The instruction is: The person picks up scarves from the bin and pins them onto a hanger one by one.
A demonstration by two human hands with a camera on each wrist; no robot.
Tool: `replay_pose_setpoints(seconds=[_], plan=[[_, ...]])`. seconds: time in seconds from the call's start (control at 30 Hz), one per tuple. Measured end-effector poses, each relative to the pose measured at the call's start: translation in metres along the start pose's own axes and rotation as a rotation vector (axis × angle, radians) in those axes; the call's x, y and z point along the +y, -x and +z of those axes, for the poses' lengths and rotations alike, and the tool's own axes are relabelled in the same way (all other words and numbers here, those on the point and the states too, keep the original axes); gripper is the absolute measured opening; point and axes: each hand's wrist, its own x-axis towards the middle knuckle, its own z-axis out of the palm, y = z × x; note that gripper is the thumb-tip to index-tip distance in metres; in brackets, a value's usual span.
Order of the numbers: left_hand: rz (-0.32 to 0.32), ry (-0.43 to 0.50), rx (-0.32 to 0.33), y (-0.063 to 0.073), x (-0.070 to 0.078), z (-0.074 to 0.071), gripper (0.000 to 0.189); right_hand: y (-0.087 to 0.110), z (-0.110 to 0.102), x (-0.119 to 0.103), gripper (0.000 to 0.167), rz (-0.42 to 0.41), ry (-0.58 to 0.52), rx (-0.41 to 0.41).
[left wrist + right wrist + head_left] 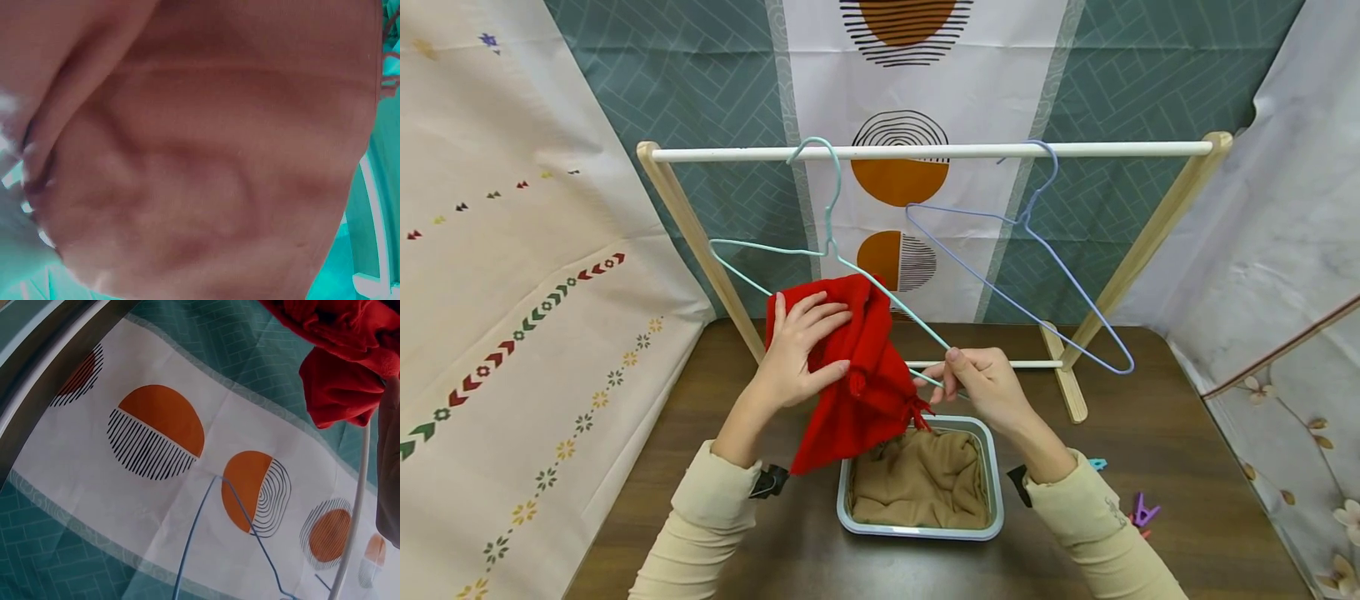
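A red scarf (857,358) with a tassel at its corner hangs over the mint-green hanger (910,312), partly covering it. My left hand (801,342) rests on the scarf's upper left, fingers spread fairly straight. In the left wrist view the scarf (212,156) looks brownish and fills most of the picture. My right hand (988,387) pinches the hanger's right corner between thumb and fingers. From the right wrist, part of that hand (389,469) shows at the edge, with the scarf (344,381) above. The hanger's hook loops over the white rail (925,152).
A blue hanger (1075,283) hangs further right on the rail. Below the scarf stands a grey basin (921,532) with folded brown cloth (925,483) inside. Clothespins (1142,510) lie near my right sleeve. Wooden posts (1157,233) support the rail before a patterned curtain (700,75).
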Motion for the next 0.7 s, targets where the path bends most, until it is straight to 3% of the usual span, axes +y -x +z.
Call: replay_pose_setpoints(seconds=[0.07,0.17,0.47,0.6,0.7], plan=[[-0.011,-0.027,-0.036,0.001,0.001,-0.001,0.059,0.000,0.000,0.000,0.052,-0.004,0.000,-0.002],[-0.032,-0.066,-0.036,0.000,0.003,0.001,0.061,0.001,0.000,0.001,0.053,-0.013,-0.002,-0.011],[0.001,-0.067,0.077,-0.005,0.011,0.008,0.018,0.002,0.002,0.005,0.049,-0.059,0.051,-0.038],[0.003,-0.069,0.111,-0.011,0.014,0.008,0.010,0.003,0.005,0.006,0.047,-0.034,0.060,-0.048],[-0.028,-0.024,0.222,-0.018,0.013,0.009,0.011,0.004,0.007,0.006,0.047,-0.003,0.039,-0.055]])
